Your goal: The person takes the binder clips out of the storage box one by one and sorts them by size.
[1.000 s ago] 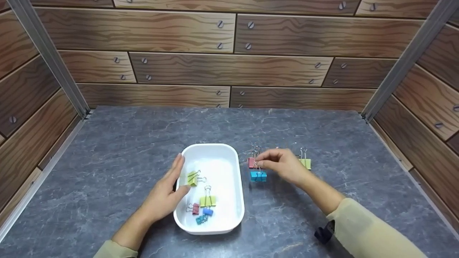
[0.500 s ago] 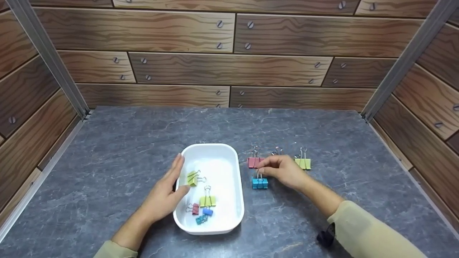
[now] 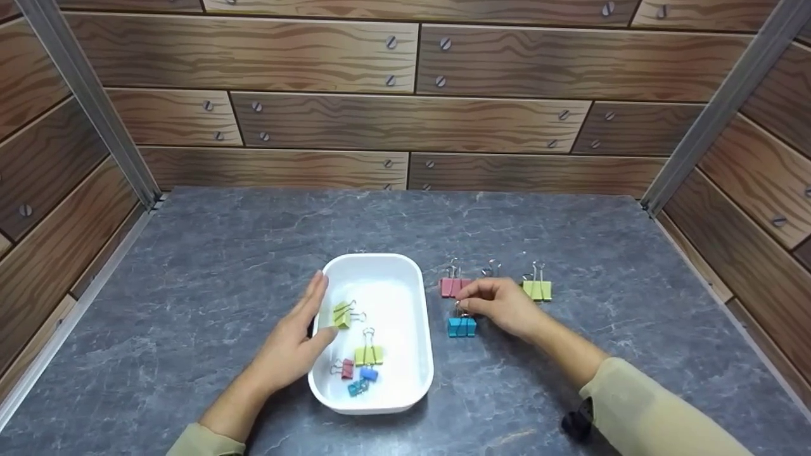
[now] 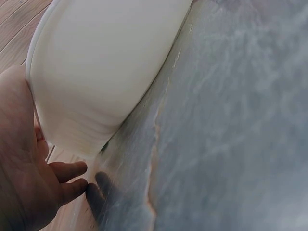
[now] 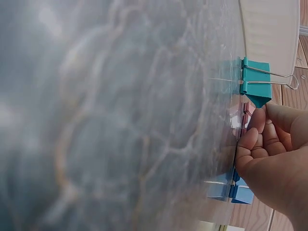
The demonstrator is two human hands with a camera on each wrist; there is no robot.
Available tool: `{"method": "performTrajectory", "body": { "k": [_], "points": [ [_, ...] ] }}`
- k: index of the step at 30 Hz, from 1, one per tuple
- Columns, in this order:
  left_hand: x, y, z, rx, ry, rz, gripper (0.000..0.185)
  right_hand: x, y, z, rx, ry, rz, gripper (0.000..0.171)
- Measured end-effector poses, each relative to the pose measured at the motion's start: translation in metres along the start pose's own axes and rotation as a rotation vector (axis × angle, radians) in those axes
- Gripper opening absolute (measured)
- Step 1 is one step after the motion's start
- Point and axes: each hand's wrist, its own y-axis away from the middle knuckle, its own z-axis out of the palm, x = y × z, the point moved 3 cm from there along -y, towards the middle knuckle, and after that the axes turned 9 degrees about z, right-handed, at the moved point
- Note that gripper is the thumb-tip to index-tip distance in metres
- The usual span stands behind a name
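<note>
My right hand [image 3: 504, 307] pinches at the wire handles of a turquoise binder clip [image 3: 462, 327], which stands upright at table level right of the white tray [image 3: 426, 329]. In the right wrist view the turquoise binder clip [image 5: 256, 79] shows one wire loop free, with thumb and fingertips close to its corner; their exact contact is hidden. My left hand [image 3: 288, 345] rests along the tray's left side, fingers straight outside and thumb over the rim. Inside lie two yellow-green clips [image 3: 369, 356], a red clip [image 3: 346, 369], a blue clip [image 3: 369, 375] and a small teal clip [image 3: 358, 387].
A pink binder clip [image 3: 452, 288] and a yellow-green binder clip [image 3: 537, 291] stand behind and beside my right hand. Between them is a blue clip [image 5: 241, 193], mostly covered by the hand in the head view. Plank-patterned walls [image 3: 329, 120] bound the marbled grey table [image 3: 190, 266].
My right hand has brought the turquoise clip down and toward me, uncovering more of the pink clip and of the wire handles behind. The left hand and tray have stayed put.
</note>
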Motion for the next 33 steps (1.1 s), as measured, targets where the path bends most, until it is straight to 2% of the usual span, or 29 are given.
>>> {"method": "performTrajectory", "body": {
  "k": [4,9,18,33],
  "points": [
    [0.0000,0.0002,-0.0003,0.000,-0.002,0.006,0.080,0.0001,0.0000,-0.0014,0.011,0.018,0.001,0.020],
    [-0.0004,0.0009,-0.0003,0.005,0.003,0.016,0.080,0.0029,-0.0023,-0.0028,0.045,0.092,0.004,0.017],
    [0.0003,-0.0003,0.0001,0.008,0.017,0.004,0.081,0.0054,-0.0047,-0.0030,0.074,0.172,-0.020,0.014],
    [-0.0005,-0.0008,0.0004,0.010,0.008,0.011,0.081,0.0058,-0.0028,-0.0079,0.064,0.110,-0.009,0.020]
  ]
}}
